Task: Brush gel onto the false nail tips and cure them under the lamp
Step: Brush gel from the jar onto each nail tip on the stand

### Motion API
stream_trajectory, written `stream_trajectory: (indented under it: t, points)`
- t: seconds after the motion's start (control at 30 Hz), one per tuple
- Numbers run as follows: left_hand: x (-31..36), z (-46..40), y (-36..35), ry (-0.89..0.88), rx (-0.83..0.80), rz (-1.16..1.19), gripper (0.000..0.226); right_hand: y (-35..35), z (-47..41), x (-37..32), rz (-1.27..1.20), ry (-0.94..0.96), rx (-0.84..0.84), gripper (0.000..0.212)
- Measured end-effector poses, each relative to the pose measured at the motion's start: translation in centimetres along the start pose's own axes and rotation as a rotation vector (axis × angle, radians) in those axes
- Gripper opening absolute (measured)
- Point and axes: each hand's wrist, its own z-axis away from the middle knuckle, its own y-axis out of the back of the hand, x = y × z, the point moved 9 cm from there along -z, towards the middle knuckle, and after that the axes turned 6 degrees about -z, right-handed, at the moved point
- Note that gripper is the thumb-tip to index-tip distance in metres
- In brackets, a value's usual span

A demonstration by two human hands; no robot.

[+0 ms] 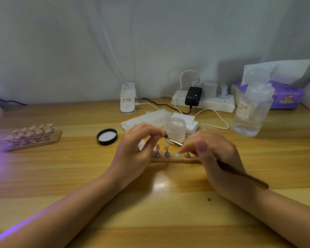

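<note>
My left hand (136, 149) pinches a small nail tip holder (163, 134) between thumb and fingertips, raised above a wooden strip (175, 159). On the strip stand two metal holders with pink nail tips (162, 149), one bare round spot (176, 154) and another holder (187, 155) partly hidden by my fingers. My right hand (215, 158) grips a thin brush (240, 173), whose metal end (174, 142) points at the pinched holder. An open jar of gel (175, 128) stands just behind.
The jar's black lid (107, 136) lies to the left. A second wooden board with several nail tips (32, 137) sits far left in purple light. Behind are white wipes (147, 118), a lamp clamp (127, 98), a power strip (203, 102), a clear pump bottle (252, 108) and a tissue box (284, 94).
</note>
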Motion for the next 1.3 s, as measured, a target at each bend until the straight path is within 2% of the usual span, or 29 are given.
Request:
stream_trajectory:
  t: [0.13, 0.3, 0.57, 0.83, 0.93, 1.07, 1.23, 1.3]
  points:
    - [0.1, -0.1, 0.0, -0.008, 0.006, 0.009, 0.018, 0.4, 0.2, -0.1, -0.038, 0.004, 0.032, 0.063]
    - [0.3, 0.0, 0.1, -0.039, 0.010, 0.004, 0.018, 0.2, -0.2, -0.4, 0.003, 0.021, 0.018, 0.048]
    - [-0.1, -0.1, 0.0, -0.019, 0.021, 0.018, 0.018, 0.4, 0.1, 0.4, -0.035, -0.046, 0.028, 0.062]
    - [-0.4, 0.1, 0.2, 0.005, 0.034, 0.038, 0.025, 0.0, -0.2, -0.5, 0.029, 0.054, 0.001, 0.054]
    - [-0.3, 0.1, 0.4, 0.002, 0.036, 0.028, 0.025, 0.4, 0.0, 0.2, -0.002, -0.027, 0.028, 0.057]
    - [-0.1, 0.1, 0.4, 0.010, 0.037, 0.041, 0.020, 1.0, 0.0, 1.2, -0.084, -0.165, 0.067, 0.039]
    - [-0.3, 0.1, 0.5, 0.028, 0.045, 0.051, 0.020, 0.0, -0.3, -0.7, 0.054, 0.028, 0.002, 0.055]
    - [-0.3, 0.0, 0.4, 0.033, 0.049, 0.051, 0.021, 0.0, -0.2, -0.6, 0.060, 0.030, 0.001, 0.056]
